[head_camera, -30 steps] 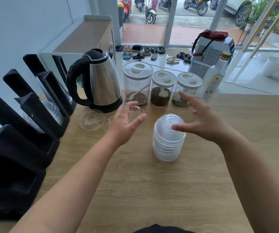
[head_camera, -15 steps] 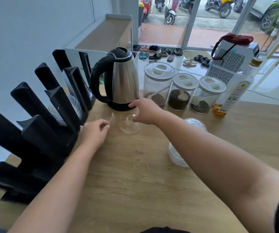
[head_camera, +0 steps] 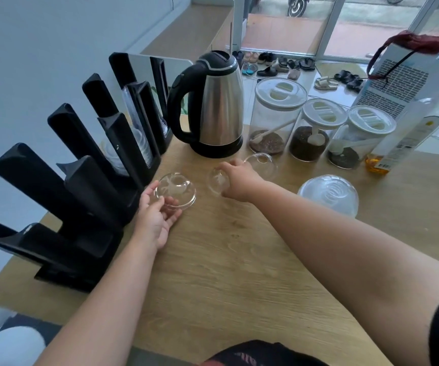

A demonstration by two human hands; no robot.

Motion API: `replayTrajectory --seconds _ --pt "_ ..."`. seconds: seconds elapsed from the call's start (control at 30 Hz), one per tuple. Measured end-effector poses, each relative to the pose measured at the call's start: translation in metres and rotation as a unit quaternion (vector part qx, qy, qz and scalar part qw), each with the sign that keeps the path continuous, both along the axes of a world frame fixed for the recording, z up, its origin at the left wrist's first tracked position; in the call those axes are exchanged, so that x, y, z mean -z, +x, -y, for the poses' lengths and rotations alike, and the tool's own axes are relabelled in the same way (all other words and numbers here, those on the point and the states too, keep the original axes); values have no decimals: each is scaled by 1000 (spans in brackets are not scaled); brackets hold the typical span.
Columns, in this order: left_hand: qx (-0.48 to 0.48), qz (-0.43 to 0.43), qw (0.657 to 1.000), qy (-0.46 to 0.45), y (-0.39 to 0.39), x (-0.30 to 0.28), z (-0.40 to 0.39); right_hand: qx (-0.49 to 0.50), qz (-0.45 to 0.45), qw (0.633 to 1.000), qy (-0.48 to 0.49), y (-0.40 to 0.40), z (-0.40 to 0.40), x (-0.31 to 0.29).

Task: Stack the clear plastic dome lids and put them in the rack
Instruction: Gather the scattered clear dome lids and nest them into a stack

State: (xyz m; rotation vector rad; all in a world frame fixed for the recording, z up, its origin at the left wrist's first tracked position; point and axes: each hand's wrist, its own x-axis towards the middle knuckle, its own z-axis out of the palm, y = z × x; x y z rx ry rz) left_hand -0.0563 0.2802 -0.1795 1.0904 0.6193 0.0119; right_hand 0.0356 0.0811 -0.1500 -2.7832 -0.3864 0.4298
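My left hand (head_camera: 157, 217) holds a clear dome lid (head_camera: 176, 190) from below, just beside the black rack (head_camera: 86, 186). My right hand (head_camera: 239, 180) grips a second clear dome lid (head_camera: 217, 180), tilted on its side above the wooden table. A third clear lid (head_camera: 263, 163) lies on the table just behind my right hand. A stack of nested dome lids (head_camera: 328, 195) stands to the right of my right forearm. Some of the rack's slots hold clear lids (head_camera: 140, 140).
A steel kettle (head_camera: 218, 107) stands behind the lids. Three lidded jars (head_camera: 310, 128) and a bottle of amber liquid (head_camera: 403, 138) line the table's far edge. The rack runs along the table's left side by the wall.
Both hands have taken hold of loose lids: the left lifted one near the rack, the right picked one up in front of the kettle. The camera has moved closer.
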Motion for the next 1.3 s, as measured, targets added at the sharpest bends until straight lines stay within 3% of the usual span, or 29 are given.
replayTrajectory --seconds 0.07,0.13,0.27,0.47,0.7,0.87,1.1,1.3 --pt "25 -4 1000 11 -1 -3 0 3 11 1000 -3 -5 1 2" --pt "63 6 995 78 0 -2 -3 6 16 1000 -5 -10 4 3" --pt "143 -32 925 351 2 -3 -1 26 -1 999 31 -23 10 2" --pt "144 -27 876 459 12 2 2 16 13 998 59 -38 13 -21" --pt "156 -5 842 516 17 -11 12 39 92 991 90 -65 40 -86" --pt "164 88 813 552 19 -39 38 120 126 975 136 -93 104 -131" --pt "203 195 814 508 25 -73 88 171 96 973 125 -113 166 -114" --pt "305 248 802 450 22 -99 126 170 81 974 127 -118 175 -95"
